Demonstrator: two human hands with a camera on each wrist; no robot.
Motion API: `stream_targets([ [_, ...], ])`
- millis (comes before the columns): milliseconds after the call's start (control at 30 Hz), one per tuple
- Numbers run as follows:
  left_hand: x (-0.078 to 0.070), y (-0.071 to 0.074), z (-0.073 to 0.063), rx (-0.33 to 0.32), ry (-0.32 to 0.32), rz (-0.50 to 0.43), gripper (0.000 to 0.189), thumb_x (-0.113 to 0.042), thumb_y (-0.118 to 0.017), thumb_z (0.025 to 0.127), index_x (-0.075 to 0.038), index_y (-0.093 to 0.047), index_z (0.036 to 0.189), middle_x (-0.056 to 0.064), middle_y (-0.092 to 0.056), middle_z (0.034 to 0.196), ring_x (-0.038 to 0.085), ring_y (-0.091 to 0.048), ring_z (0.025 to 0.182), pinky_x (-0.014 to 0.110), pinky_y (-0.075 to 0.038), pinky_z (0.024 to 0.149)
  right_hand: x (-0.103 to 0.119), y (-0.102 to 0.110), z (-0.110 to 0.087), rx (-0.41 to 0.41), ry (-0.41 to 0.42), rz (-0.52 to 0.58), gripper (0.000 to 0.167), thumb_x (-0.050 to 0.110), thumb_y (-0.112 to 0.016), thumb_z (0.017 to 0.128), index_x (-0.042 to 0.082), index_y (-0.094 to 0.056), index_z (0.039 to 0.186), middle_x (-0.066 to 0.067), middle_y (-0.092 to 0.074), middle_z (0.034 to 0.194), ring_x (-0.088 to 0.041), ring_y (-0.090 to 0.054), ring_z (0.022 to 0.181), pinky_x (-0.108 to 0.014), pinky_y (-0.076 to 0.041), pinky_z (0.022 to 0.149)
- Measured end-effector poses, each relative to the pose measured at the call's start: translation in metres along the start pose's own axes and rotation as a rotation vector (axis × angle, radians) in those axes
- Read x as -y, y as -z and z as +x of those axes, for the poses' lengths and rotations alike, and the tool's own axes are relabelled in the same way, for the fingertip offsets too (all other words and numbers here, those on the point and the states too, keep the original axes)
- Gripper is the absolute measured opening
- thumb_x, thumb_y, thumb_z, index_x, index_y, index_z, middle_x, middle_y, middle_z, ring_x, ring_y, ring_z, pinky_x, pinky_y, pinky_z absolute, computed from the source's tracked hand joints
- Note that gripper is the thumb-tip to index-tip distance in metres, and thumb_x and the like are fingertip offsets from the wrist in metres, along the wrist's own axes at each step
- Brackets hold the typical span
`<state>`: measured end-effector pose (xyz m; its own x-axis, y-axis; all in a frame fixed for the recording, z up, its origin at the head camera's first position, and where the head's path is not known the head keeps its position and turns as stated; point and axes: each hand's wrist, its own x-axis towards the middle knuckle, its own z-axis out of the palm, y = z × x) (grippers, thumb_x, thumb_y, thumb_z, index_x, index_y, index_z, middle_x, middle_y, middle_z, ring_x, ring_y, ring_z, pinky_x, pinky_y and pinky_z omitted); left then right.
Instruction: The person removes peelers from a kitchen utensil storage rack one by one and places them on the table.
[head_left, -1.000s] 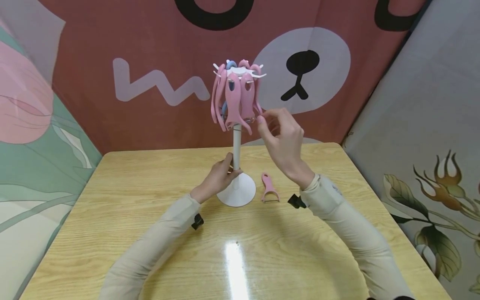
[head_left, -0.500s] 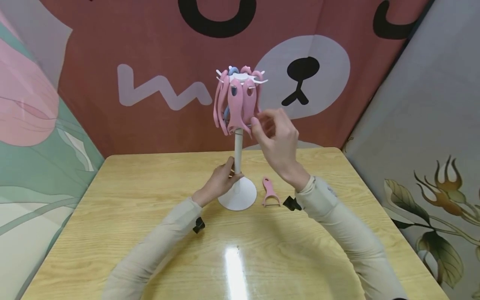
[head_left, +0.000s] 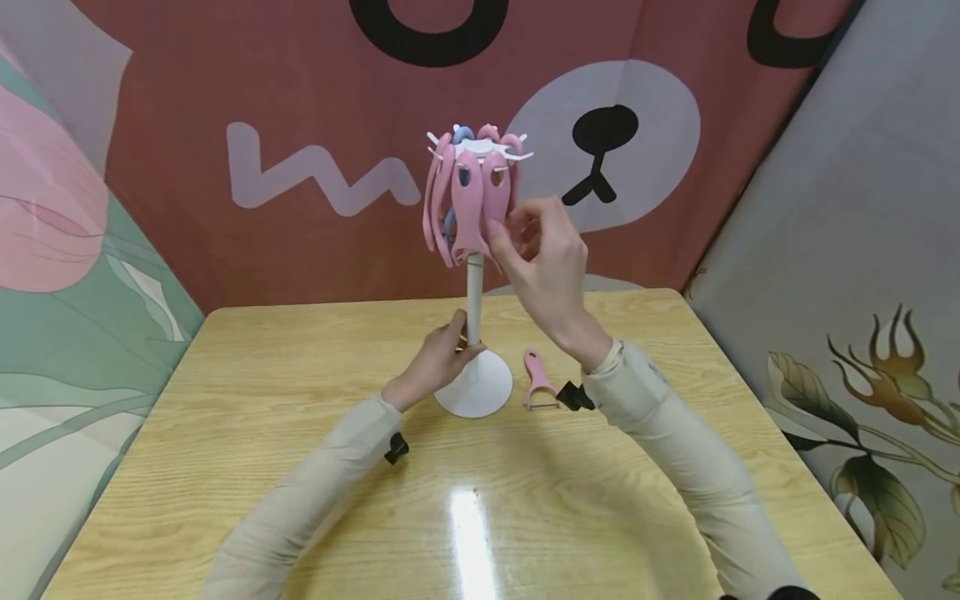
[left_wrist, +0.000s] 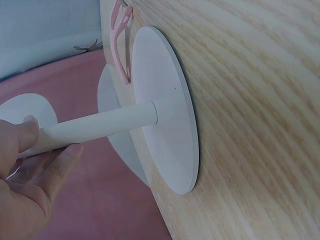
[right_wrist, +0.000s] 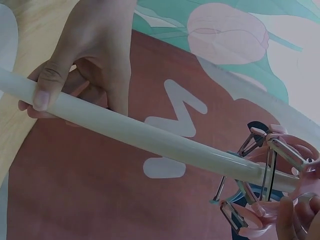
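Your right grip (head_left: pixel 547 258) is up among the hanging tools, thumb and curled fingers clamped on the lower part of the front-right peeler (head_left: pixel 497 196); its far side is hidden, so you cannot see how deep the hold goes. Pinching it low leaves the top free, where a white hook passes through the hole in its handle. Your left grip (head_left: pixel 437 358) is wrapped round the pole (head_left: pixel 475 292), thumb on one side and fingers on the other, low down near the base (head_left: pixel 474 398). That probably steadies the stand, which looks top-heavy, against any push from your right.

The base sits flat on the tabletop (head_left: pixel 300 367), about midway between its left and right edges and nearer the far edge. Round the hooks (head_left: pixel 480 147), the other peelers hang blade-down, mostly pink, with a blue one (head_left: pixel 462 133) at the back. They crowd one another, so a neighbour could snag; mind the exposed blades beside your fingers.

One loose peeler (head_left: pixel 536 367) lies just beside the base, on the side of the tabletop's right edge, handle toward the far edge. Your right wrist camera (head_left: pixel 575 396) shows close to its blade and could hinder a reach there. Beyond the far edge hangs a red curtain (head_left: pixel 300 250), which limits room behind the stand.
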<state>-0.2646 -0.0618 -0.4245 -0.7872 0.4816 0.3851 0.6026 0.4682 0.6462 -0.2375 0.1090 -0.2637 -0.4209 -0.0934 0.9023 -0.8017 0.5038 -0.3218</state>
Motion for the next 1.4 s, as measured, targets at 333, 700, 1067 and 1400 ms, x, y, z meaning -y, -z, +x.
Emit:
stream_targets([
  [333, 0.0021, -0.0002, 0.0001, 0.0, -0.014, 0.007, 0.027, -0.012, -0.064, 0.097, -0.001, -0.044, 0.113, 0.013, -0.064, 0.096, 0.028, -0.07, 0.089, 0.031, -0.058, 0.072, 0.0015, -0.0033, 0.0022, 0.022, -0.008, 0.009, 0.026, 0.02, -0.07, 0.092, -0.001, -0.056, 0.1, -0.012, -0.053, 0.088, -0.019, -0.055, 0.069, -0.032, -0.051, 0.055],
  [700, 0.003, -0.0003, 0.0006, 0.018, -0.004, -0.002, 0.028, -0.012, -0.063, 0.098, -0.002, -0.044, 0.114, 0.014, -0.063, 0.097, 0.029, -0.07, 0.091, 0.032, -0.058, 0.074, 0.0038, -0.0043, 0.0035, 0.017, -0.04, -0.015, 0.03, 0.024, -0.072, 0.091, 0.0, -0.056, 0.098, -0.012, -0.055, 0.088, -0.019, -0.056, 0.069, -0.037, -0.052, 0.055],
  [1067, 0.0048, -0.0018, 0.0008, -0.006, -0.047, -0.004, 0.028, -0.009, -0.064, 0.097, -0.001, -0.043, 0.113, 0.013, -0.063, 0.093, 0.029, -0.07, 0.088, 0.033, -0.059, 0.073, 0.005, -0.0052, 0.0047, 0.03, -0.039, -0.009, 0.032, 0.023, -0.075, 0.089, 0.0, -0.054, 0.096, -0.012, -0.053, 0.086, -0.022, -0.055, 0.069, -0.04, -0.052, 0.055],
  [1400, 0.0053, -0.0017, 0.0017, -0.002, -0.04, -0.015, 0.028, -0.009, -0.064, 0.097, -0.001, -0.044, 0.114, 0.013, -0.063, 0.094, 0.03, -0.07, 0.089, 0.032, -0.058, 0.073, 0.0026, -0.0045, 0.004, 0.02, -0.034, -0.024, 0.031, 0.024, -0.073, 0.089, 0.0, -0.055, 0.095, -0.011, -0.054, 0.085, -0.021, -0.057, 0.068, -0.038, -0.052, 0.054],
])
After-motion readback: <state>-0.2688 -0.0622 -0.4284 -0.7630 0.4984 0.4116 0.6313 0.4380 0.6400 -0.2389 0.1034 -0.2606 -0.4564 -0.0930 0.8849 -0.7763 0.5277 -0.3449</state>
